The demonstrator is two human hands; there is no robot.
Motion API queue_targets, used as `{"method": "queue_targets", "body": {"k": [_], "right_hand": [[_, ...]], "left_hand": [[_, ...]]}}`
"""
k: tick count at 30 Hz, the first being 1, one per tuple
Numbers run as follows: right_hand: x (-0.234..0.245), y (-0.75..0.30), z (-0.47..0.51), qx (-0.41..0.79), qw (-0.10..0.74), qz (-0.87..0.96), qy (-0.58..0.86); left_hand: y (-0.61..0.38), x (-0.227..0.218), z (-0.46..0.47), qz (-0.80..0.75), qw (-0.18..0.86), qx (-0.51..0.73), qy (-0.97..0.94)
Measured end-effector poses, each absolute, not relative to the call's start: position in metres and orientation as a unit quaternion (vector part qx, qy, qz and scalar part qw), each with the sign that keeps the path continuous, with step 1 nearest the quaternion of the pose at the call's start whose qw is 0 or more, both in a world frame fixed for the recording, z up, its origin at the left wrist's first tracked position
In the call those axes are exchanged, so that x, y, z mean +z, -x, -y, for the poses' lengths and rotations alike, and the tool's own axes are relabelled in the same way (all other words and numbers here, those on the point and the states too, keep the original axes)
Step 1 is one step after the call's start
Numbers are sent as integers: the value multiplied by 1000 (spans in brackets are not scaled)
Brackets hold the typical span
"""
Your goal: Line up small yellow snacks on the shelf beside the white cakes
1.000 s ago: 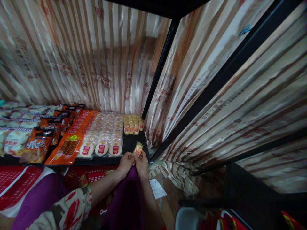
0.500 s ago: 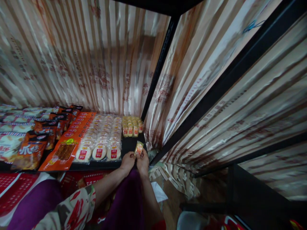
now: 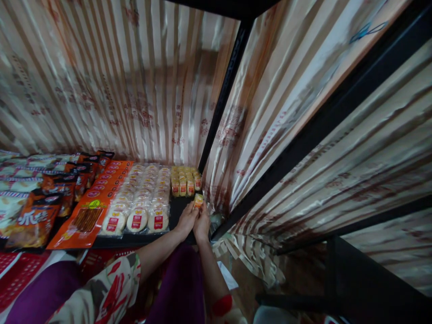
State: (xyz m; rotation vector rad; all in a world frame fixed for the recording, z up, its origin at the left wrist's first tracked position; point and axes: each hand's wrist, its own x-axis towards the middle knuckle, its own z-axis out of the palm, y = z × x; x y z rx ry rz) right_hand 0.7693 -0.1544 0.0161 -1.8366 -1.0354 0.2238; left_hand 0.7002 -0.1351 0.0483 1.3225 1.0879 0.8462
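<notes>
Between my two hands is a small yellow snack packet, held upright over the shelf's right end. My left hand pinches it from the left, and my right hand grips its right side; parts of the fingers are hidden behind one another. Just beyond stand short rows of matching yellow packets, close to the packet I hold. Left of my hands lie rows of round white crackers in clear wrappers with red labels.
An orange bag of brown sticks and orange-black snack bags fill the black shelf further left. A black post rises at the corner, before striped curtains. A red basket is below.
Both hands have moved forward and up with the packet, toward the rows of yellow packets. The view has shifted slightly.
</notes>
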Motion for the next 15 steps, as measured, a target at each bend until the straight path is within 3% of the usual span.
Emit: {"method": "queue_targets", "body": {"k": [15], "right_hand": [[9,-782,121,94,477,430,761]], "left_hand": [[-719,51,111,-460,620,406,-489]]}}
